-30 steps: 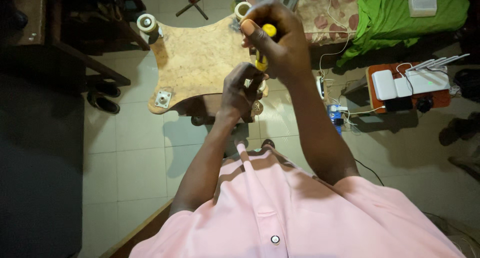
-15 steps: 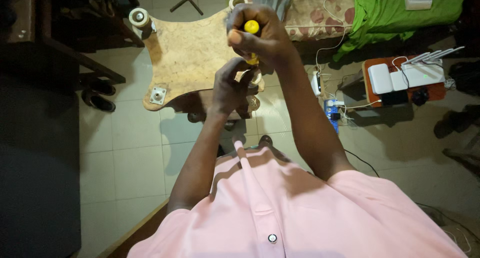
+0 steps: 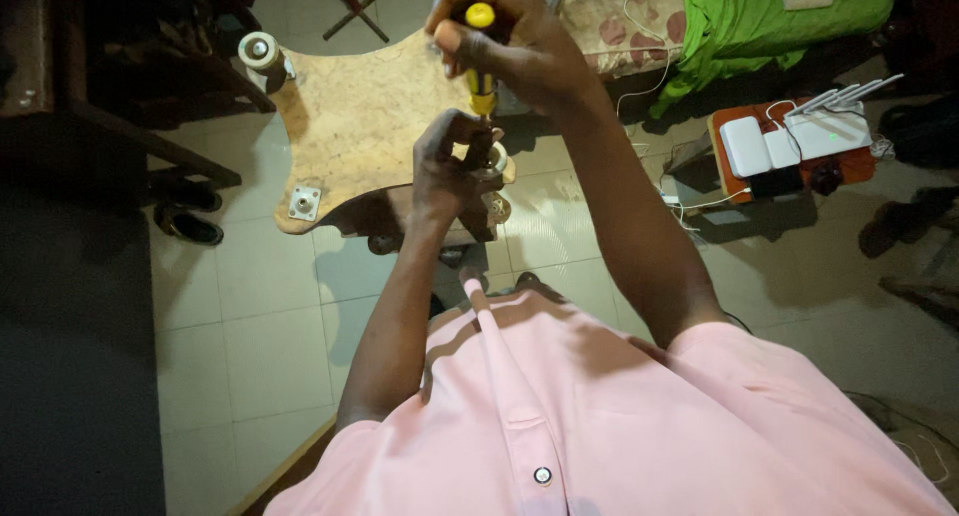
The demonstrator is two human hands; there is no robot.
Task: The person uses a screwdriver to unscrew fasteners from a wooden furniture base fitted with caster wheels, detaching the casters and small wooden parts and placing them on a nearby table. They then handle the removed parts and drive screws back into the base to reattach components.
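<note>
Two hands work close together over the near right corner of a curvy-edged wooden board that lies above the tiled floor. The right hand is wrapped tight around a screwdriver with a yellow-and-black handle, held upright, its yellow cap showing above the fist and its shaft pointing down. The left hand sits just beneath, its grip closed around a small round fitting at the board's corner, right where the screwdriver's tip comes down; the tip itself is hidden by the fingers. On the board's near left corner is a small square metal plate, and at the far left corner stands a white wheel. Right of the hands, well apart, an orange box on the floor carries white devices with cables. A green cloth lies at the far right, beside a patterned sheet. The person wears a pink shirt.
</note>
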